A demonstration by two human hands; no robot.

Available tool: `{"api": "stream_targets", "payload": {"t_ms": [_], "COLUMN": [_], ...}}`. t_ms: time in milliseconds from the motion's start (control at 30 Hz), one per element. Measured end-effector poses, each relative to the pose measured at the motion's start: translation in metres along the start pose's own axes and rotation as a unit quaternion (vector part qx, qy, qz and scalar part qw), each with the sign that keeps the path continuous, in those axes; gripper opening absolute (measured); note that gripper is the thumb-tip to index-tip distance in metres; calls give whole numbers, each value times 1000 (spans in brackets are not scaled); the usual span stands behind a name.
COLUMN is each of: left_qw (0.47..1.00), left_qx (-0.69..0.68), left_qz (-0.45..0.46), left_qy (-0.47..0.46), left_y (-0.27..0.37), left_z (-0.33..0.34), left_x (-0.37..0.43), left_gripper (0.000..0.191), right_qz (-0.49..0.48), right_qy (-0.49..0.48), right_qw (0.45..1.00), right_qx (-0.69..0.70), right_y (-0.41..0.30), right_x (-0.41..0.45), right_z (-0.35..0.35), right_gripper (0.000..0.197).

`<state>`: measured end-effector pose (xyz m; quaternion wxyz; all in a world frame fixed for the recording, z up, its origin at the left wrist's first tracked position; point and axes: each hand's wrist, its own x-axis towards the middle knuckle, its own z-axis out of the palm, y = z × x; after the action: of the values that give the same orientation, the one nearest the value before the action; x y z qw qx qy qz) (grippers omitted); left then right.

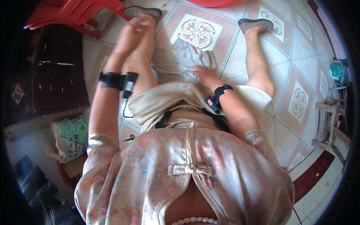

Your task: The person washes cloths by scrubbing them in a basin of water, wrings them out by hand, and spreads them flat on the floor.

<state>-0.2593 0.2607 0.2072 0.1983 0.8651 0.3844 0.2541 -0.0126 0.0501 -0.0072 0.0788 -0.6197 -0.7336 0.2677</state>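
Note:
My left hand (133, 38) is raised over my left shin near the shoe, blurred, with its fingers bent; whether it holds something small cannot be made out. A folded grey cloth (171, 66), perhaps a garment, lies between my legs, with a small patterned patch at its far edge. On the cloth's near right part rests my right hand (208, 76), palm down with its fingers spread. Both wrists wear black straps with small box-shaped devices. Small dark-handled scissors (130, 138) are on the tiles beside my left hip, partly hidden by my blouse.
Red plastic chairs (76, 14) are stacked at the upper left, beside a dark wooden cabinet (57, 67). A printed fabric bag (70, 140) stands lower left. At the right is a wooden stool (327, 123). A red round object (212, 2) shows at the top edge.

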Motion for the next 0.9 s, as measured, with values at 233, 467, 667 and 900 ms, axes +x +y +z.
{"api": "stream_targets", "payload": {"t_ms": [233,467,667,900], "left_qw": [939,919,914,950], "left_qx": [97,130,157,175], "left_qz": [-77,-134,-133,72], "left_qy": [-322,-347,-350,-248], "left_y": [38,60,20,-40], "left_z": [149,169,172,206], "left_x": [-51,-89,-100,-141], "left_gripper": [44,39,48,73], "right_qz": [-29,84,38,-127], "right_qy": [99,-10,-17,-58], "right_qw": [992,996,994,967], "right_qx": [-67,-33,-101,-213], "right_y": [15,-9,-3,17], "right_x": [-15,-30,-4,7], "right_z": [20,-23,-34,-29], "right_gripper": [38,25,39,70]}}
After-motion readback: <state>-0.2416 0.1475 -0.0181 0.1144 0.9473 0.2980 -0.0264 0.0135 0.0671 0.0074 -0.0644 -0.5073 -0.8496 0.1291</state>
